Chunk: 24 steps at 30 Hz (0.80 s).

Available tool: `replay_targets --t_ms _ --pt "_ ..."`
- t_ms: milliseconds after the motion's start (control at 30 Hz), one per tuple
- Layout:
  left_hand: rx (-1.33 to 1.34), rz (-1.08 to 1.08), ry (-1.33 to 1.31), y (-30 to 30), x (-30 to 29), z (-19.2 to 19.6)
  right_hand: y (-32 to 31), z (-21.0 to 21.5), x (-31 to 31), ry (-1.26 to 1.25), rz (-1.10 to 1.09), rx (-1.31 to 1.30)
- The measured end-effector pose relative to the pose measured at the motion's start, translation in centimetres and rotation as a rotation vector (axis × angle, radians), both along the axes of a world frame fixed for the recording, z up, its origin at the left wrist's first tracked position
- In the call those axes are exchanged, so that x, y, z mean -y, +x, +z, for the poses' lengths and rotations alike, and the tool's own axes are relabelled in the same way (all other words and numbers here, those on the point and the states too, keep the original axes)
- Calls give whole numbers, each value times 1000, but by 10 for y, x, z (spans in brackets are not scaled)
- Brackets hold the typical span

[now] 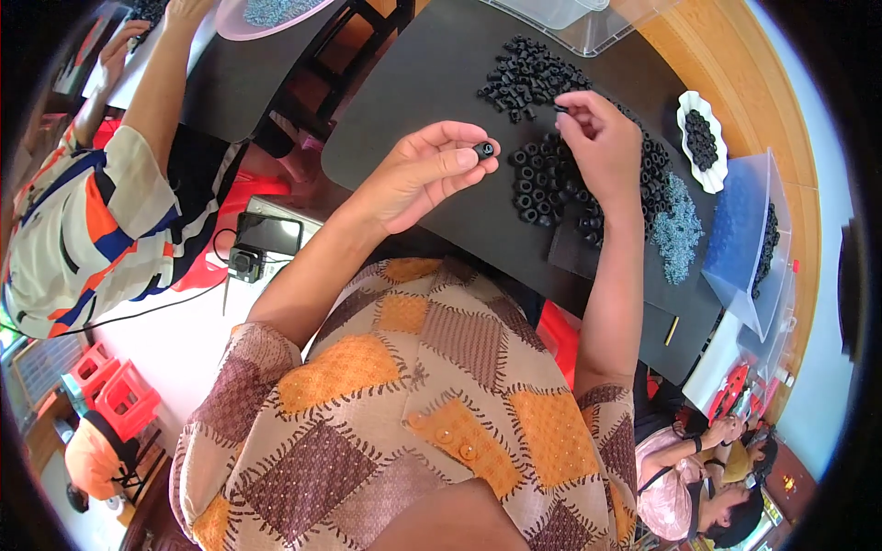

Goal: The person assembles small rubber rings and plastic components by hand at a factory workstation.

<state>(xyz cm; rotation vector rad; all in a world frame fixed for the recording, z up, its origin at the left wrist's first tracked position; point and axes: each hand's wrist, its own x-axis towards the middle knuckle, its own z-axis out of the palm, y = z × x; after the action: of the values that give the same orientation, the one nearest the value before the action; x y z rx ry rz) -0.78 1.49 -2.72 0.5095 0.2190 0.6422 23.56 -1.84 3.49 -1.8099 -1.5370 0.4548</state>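
My left hand pinches a small black round plastic part with a hole in its end, between thumb and fingers. Over the table, my right hand has thumb and forefinger closed on a small black piece, mostly hidden by the fingertips. Below and beside that hand lies a heap of black ring-like parts. Beyond it spreads a pile of smaller black parts. Many tiny clear-blue pieces are heaped to the right of my right forearm.
The dark table carries a white scalloped dish of black parts. Clear plastic bins stand at the right edge, another at the far side. A co-worker sits at the left table; more people are at lower right.
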Motion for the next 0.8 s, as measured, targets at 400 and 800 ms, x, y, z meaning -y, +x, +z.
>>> replay_targets --t_ms 400,800 --pt "-10 -46 14 12 4 11 -47 30 65 195 68 -798" --pt "-56 -16 143 16 15 21 -64 26 79 205 34 -556"
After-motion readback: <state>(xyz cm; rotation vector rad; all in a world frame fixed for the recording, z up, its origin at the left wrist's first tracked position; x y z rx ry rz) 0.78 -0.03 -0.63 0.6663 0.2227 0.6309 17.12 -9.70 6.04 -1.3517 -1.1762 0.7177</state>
